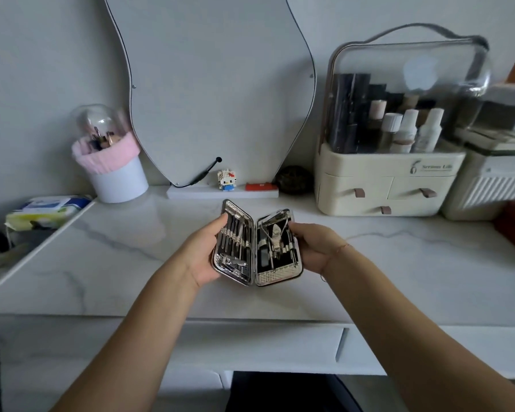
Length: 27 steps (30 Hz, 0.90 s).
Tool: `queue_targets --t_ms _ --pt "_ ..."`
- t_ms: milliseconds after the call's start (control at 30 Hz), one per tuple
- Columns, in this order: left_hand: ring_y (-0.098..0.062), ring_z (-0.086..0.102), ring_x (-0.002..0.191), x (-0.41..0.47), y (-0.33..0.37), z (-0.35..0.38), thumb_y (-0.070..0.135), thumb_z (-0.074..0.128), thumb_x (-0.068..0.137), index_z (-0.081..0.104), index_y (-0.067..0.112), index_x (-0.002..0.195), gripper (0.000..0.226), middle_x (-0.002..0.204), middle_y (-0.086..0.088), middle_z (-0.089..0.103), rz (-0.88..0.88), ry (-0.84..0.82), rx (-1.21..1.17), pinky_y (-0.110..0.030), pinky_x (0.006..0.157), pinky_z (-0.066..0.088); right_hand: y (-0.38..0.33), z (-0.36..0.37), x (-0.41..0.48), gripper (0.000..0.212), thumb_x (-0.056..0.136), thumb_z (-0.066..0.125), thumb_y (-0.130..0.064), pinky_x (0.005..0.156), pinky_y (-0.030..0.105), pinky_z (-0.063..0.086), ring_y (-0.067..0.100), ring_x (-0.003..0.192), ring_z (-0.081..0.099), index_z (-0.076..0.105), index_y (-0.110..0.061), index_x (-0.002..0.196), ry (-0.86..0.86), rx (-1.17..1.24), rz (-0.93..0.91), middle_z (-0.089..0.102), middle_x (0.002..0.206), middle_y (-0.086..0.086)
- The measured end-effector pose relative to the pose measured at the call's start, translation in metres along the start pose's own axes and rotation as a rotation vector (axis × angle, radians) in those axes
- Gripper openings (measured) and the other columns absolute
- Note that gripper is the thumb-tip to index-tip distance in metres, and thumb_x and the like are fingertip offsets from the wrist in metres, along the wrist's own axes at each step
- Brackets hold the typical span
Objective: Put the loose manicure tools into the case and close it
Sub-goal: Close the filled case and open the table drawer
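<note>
The manicure case (256, 243) is held above the white marble tabletop (399, 263), its two halves spread like an open book. Metal tools sit in elastic loops in both halves: thin implements on the left half, nippers and clippers on the right half. My left hand (204, 254) grips the left half from its outer edge, thumb on the rim. My right hand (314, 248) grips the right half the same way. I see no loose tools on the table.
A curved mirror (217, 84) leans on the wall behind. A white cup with a pink band (113, 171) stands back left, a cream cosmetics organiser (396, 144) back right. A small toy figure (227, 179) and a red item (259, 186) sit on the mirror base. A lower shelf with wipes (48, 212) lies left.
</note>
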<state>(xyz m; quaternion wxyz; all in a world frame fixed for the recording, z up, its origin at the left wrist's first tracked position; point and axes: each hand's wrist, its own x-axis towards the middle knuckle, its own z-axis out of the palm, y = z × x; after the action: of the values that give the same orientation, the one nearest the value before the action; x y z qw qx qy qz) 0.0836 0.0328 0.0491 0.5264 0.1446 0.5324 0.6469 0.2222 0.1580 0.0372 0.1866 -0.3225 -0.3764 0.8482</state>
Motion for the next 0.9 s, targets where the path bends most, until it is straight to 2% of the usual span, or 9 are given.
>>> queue_targets --t_ms 100,233,300,367,467,567,700,800,900 --pt "-0.028 0.066 0.078 0.001 0.001 -0.014 0.033 0.043 0.097 0.063 0.007 0.097 0.033 0.087 -0.014 0.069 -0.006 0.042 0.024 -0.043 0.083 0.05 0.005 0.004 0.001 0.032 0.101 0.031 -0.016 0.076 0.042 0.048 0.028 0.085 0.06 0.057 0.002 0.099 -0.033 -0.026 0.007 0.062 0.095 0.018" --pt "-0.026 0.069 0.069 0.0 -0.002 -0.034 0.03 0.04 0.098 0.064 0.007 0.096 0.033 0.081 -0.013 0.07 -0.017 0.075 0.06 -0.038 0.064 0.055 0.009 0.003 0.004 0.033 0.099 0.034 -0.026 0.077 0.034 0.047 0.024 0.08 0.055 0.056 -0.002 0.108 -0.071 -0.119 0.0 0.056 0.089 0.015" --pt "-0.026 0.069 0.07 0.0 -0.001 -0.044 0.03 0.041 0.098 0.063 0.006 0.101 0.033 0.084 -0.013 0.07 -0.013 0.095 0.072 -0.038 0.063 0.054 0.007 0.001 0.006 0.035 0.099 0.035 -0.03 0.076 0.031 0.045 0.023 0.077 0.051 0.055 -0.002 0.107 -0.042 -0.139 0.002 0.052 0.087 0.014" --pt "-0.026 0.067 0.073 0.0 0.001 -0.052 0.029 0.041 0.098 0.062 0.006 0.107 0.032 0.087 -0.013 0.068 -0.004 0.118 0.106 -0.038 0.066 0.054 0.006 -0.005 0.009 0.04 0.1 0.034 -0.029 0.082 0.033 0.047 0.024 0.087 0.057 0.05 0.004 0.116 -0.018 -0.139 -0.008 0.058 0.099 0.017" --pt "-0.026 0.067 0.071 0.0 -0.001 -0.061 0.028 0.04 0.099 0.063 0.007 0.102 0.031 0.087 -0.014 0.068 -0.001 0.15 0.143 -0.039 0.064 0.055 0.006 -0.008 0.009 0.035 0.1 0.036 -0.02 0.081 0.034 0.051 0.025 0.089 0.059 0.046 0.006 0.121 -0.023 -0.122 -0.027 0.059 0.103 0.018" --pt "-0.025 0.069 0.069 0.002 -0.004 -0.066 0.029 0.039 0.1 0.064 0.008 0.101 0.033 0.082 -0.013 0.071 -0.002 0.169 0.122 -0.037 0.056 0.055 0.007 -0.005 0.009 0.03 0.097 0.038 -0.003 0.066 0.026 0.058 0.024 0.082 0.061 0.047 0.009 0.122 -0.041 -0.045 -0.071 0.061 0.096 0.017" --pt "-0.025 0.069 0.071 0.003 -0.003 -0.073 0.03 0.039 0.099 0.064 0.008 0.102 0.033 0.083 -0.013 0.071 -0.011 0.176 0.118 -0.037 0.057 0.056 0.008 0.004 0.012 0.041 0.09 0.028 0.016 0.068 0.021 0.058 0.018 0.086 0.066 0.048 0.009 0.125 -0.158 -0.087 -0.09 0.063 0.105 0.016" --pt "-0.025 0.07 0.068 0.0 0.003 -0.086 0.03 0.039 0.099 0.064 0.009 0.101 0.033 0.083 -0.013 0.071 0.001 0.21 0.138 -0.035 0.053 0.056 0.013 0.018 0.016 0.045 0.087 0.025 0.019 0.076 0.02 0.057 0.019 0.087 0.064 0.051 0.01 0.123 -0.222 -0.198 -0.096 0.065 0.098 0.014" --pt "-0.025 0.07 0.069 -0.007 0.011 -0.102 0.03 0.04 0.099 0.064 0.009 0.103 0.033 0.088 -0.013 0.07 0.016 0.25 0.148 -0.035 0.055 0.056 0.017 0.032 0.02 0.042 0.089 0.024 0.017 0.072 0.02 0.056 0.02 0.083 0.063 0.052 0.011 0.12 -0.229 -0.238 -0.084 0.064 0.093 0.014"
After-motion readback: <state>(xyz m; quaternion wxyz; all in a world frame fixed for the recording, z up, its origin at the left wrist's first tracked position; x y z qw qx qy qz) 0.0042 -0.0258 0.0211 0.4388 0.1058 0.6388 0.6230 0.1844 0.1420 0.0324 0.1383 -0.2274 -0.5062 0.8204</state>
